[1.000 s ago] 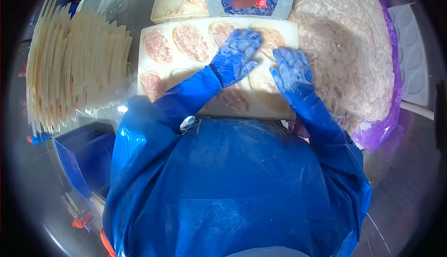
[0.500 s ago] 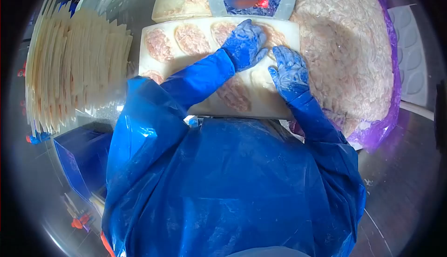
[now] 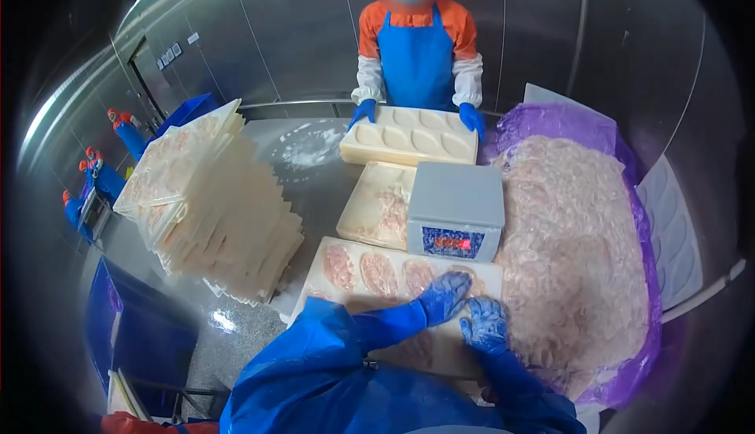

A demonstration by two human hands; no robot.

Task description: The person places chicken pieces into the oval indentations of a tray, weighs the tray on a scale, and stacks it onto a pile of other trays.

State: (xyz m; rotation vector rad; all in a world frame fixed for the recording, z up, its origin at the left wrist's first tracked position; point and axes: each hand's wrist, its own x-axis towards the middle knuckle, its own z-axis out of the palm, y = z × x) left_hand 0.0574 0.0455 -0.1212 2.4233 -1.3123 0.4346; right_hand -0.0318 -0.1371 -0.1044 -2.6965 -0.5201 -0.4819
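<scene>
A white mould tray (image 3: 393, 258) with oval hollows lies in front of me, several of them filled with pale pink raw meat (image 3: 338, 268). My left hand (image 3: 446, 298), in a wet blue glove, lies over the hollow at the tray's far right, fingers stretched out onto the meat there. Just beside it, my right hand (image 3: 485, 324) rests palm down at the tray's right edge with its fingers extended. Neither hand grips anything. My left forearm and apron cover much of the near row of hollows.
A grey scale (image 3: 456, 202) stands behind the tray, next to another tray (image 3: 358, 206) with meat. Raw meat fills a purple-lined container (image 3: 645, 292) at right. Tall stacked trays (image 3: 228, 221) lean at left. Opposite, a co-worker (image 3: 417, 56) holds stacked empty moulds (image 3: 409, 139).
My view has tilted up, bringing the co-worker, the wall and the whole scale into sight. My left hand has flattened from a more curled shape; both hands stay over the tray's right side.
</scene>
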